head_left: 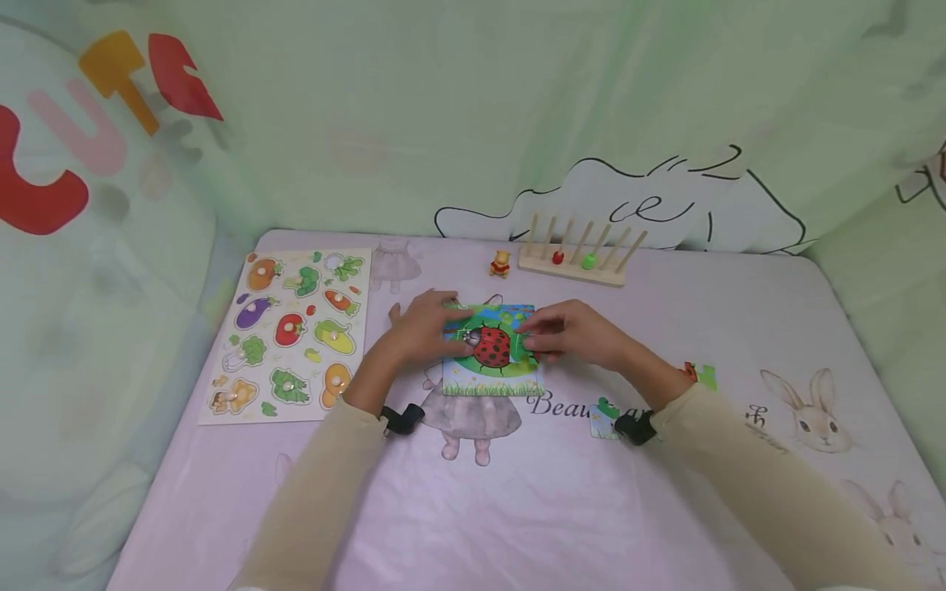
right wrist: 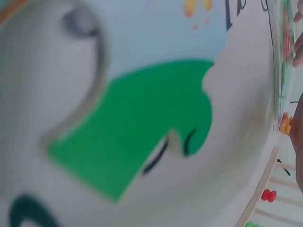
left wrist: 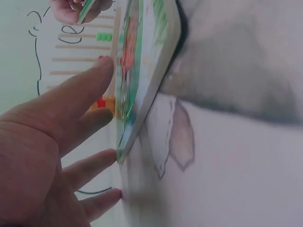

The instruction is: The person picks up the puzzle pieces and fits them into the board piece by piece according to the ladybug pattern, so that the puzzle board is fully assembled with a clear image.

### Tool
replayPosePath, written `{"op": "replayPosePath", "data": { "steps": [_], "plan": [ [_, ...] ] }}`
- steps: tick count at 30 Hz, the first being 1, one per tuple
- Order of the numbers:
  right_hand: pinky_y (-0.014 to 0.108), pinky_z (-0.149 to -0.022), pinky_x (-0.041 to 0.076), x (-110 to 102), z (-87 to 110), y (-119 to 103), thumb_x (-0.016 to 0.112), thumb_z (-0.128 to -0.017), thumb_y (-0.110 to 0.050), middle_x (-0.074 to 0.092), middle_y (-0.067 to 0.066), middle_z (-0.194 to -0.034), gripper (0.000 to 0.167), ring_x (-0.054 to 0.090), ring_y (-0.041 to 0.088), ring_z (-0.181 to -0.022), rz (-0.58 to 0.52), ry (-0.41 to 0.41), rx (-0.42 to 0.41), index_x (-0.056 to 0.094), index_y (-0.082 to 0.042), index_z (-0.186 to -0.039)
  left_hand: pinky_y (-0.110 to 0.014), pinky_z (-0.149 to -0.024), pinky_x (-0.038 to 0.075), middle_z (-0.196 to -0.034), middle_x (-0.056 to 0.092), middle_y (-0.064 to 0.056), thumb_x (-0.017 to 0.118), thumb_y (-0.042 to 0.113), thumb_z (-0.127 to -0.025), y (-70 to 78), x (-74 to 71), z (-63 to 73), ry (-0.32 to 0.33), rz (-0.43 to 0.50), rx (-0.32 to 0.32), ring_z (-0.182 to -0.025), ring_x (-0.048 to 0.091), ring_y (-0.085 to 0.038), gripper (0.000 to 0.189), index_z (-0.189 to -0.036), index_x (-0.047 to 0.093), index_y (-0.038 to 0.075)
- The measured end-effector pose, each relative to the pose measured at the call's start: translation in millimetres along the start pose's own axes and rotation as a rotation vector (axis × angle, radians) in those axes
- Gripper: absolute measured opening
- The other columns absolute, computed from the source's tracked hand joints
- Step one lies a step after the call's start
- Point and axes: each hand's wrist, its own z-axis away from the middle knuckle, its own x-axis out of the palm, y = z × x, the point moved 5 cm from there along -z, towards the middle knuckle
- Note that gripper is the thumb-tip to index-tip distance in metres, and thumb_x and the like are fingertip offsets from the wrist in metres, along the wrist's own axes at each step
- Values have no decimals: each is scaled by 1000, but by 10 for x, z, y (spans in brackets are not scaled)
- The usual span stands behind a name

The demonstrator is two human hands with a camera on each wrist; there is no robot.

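Note:
A ladybug jigsaw puzzle [head_left: 488, 387] lies on the table in front of me, its thin board seen edge-on in the left wrist view. My left hand [head_left: 424, 330] rests at its left side, fingers spread and mostly straight, fingertips at the puzzle's edge and surface. Over the right side, my right hand [head_left: 576, 335] pinches a puzzle piece [left wrist: 85, 10] between thumb and fingers; most of that piece is hidden. A loose green and pale blue puzzle piece [right wrist: 137, 113] lies under the right wrist. Another loose piece [head_left: 707, 377], red and green, is partly behind the right forearm.
On the left lies a vegetable peg puzzle board [head_left: 254, 402]. A small bear figure [head_left: 499, 264] stands at the back, beside a wooden rack [head_left: 572, 271] with upright pegs and red and green beads. Printed fabric walls rise behind the table.

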Motion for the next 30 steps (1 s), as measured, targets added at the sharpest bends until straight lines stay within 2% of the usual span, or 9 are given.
{"op": "replayPosePath", "data": {
  "steps": [8,11,15,22,30],
  "plan": [
    [26,-71,55,106,-121,-58,72,-97,-19,71,7,-92,26,65,19,-74,1,-9,-13,75,-13,-122,-82,-113,2,-173,12,5,86,57,-74,-107,8,123,-145,-73,-13,-161,-3,-35,99,-158,37,37],
    [25,-76,57,154,-174,-54,69,-98,-15,73,9,-104,26,67,21,-82,-31,-23,-6,74,-11,-124,-82,-114,0,-174,7,6,88,55,-72,-115,15,145,-171,-75,-14,-160,-7,-34,105,-160,33,38],
    [29,-83,60,235,-242,-67,66,-98,-11,71,12,-114,28,68,22,-91,-64,-36,11,73,-9,-125,-82,-114,-2,-174,6,6,89,53,-72,-121,19,159,-174,-69,-14,-160,-8,-34,106,-160,31,38],
    [33,-85,61,360,-331,-160,70,-96,-11,72,12,-104,26,73,22,-89,-66,-31,2,70,-5,-121,-82,-114,0,-174,5,6,88,54,-73,-123,34,151,-161,-92,-6,-160,-8,-34,106,-160,30,37],
    [29,-76,56,426,-398,-238,76,-92,-17,72,5,-93,15,66,19,-86,67,100,30,75,-11,-105,-81,-115,2,-174,5,8,86,59,-72,-119,33,164,-144,-127,-2,-161,-6,-33,107,-160,28,40]
  ]
}}
